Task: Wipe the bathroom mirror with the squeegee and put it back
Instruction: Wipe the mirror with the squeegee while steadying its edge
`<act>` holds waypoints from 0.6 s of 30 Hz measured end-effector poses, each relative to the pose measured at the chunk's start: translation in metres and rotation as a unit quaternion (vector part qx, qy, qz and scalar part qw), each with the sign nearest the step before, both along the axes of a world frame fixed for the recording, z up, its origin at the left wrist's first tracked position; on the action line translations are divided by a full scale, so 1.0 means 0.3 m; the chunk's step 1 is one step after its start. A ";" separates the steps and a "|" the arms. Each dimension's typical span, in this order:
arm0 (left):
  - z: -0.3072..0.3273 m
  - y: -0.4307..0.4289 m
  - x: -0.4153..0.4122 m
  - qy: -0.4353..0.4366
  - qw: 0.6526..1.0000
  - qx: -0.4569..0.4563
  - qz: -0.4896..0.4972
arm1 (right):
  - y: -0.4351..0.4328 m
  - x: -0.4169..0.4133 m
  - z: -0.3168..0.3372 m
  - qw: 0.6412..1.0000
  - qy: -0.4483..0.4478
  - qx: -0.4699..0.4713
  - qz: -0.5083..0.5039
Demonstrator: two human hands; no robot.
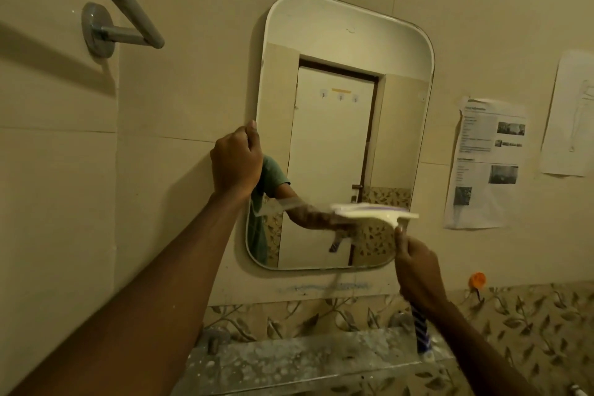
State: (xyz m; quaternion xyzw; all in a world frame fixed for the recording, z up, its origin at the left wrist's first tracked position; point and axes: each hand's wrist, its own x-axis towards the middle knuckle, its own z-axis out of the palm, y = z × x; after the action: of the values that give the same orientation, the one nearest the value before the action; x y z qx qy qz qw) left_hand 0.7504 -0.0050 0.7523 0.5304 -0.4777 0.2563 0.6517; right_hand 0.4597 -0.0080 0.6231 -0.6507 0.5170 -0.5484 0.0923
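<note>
A rounded rectangular mirror [340, 125] hangs on the beige tiled wall. My left hand [236, 161] grips its left edge about halfway up, thumb over the rim. My right hand [418, 270] holds the handle of a white squeegee [376, 214], whose wide blade lies level against the lower right part of the glass, blurred by motion. A blue striped part of the handle [419, 325] sticks out below my fist. The mirror reflects a white door, my arm and the squeegee.
A chrome towel bar [119, 6] juts from the wall at upper left. Below the mirror runs a spotted glass shelf [305, 360]. Printed sheets [485, 164] are stuck to the wall on the right, above an orange hook [478, 280].
</note>
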 end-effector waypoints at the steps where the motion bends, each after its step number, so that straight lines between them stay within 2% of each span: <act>1: 0.001 0.002 0.004 0.001 1.000 0.001 -0.003 | -0.009 -0.010 0.060 1.000 -0.013 -0.011 0.007; 5: 0.001 0.007 0.007 0.006 1.000 0.013 -0.004 | -0.045 -0.008 0.216 0.997 -0.042 -0.068 0.013; 9: 0.000 0.002 0.009 0.004 1.000 0.006 -0.010 | -0.039 0.060 -0.028 0.997 -0.071 -0.019 -0.016; 12: -0.002 0.002 0.008 0.001 1.000 -0.001 -0.006 | 0.044 0.096 -0.153 0.998 -0.049 0.027 -0.035; 15: -0.004 0.000 0.010 0.000 1.000 0.001 -0.010 | 0.085 0.113 -0.060 0.999 -0.029 0.013 -0.012; 18: -0.002 0.003 0.014 0.001 1.000 0.005 -0.010 | 0.053 0.165 0.125 0.998 -0.030 -0.055 0.021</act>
State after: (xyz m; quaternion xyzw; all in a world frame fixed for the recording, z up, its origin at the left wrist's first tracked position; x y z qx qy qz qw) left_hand 0.7547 -0.0040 0.7517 0.5290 -0.4837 0.2472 0.6520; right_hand 0.5092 0.0078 0.6605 -0.6492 0.4692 -0.5929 0.0836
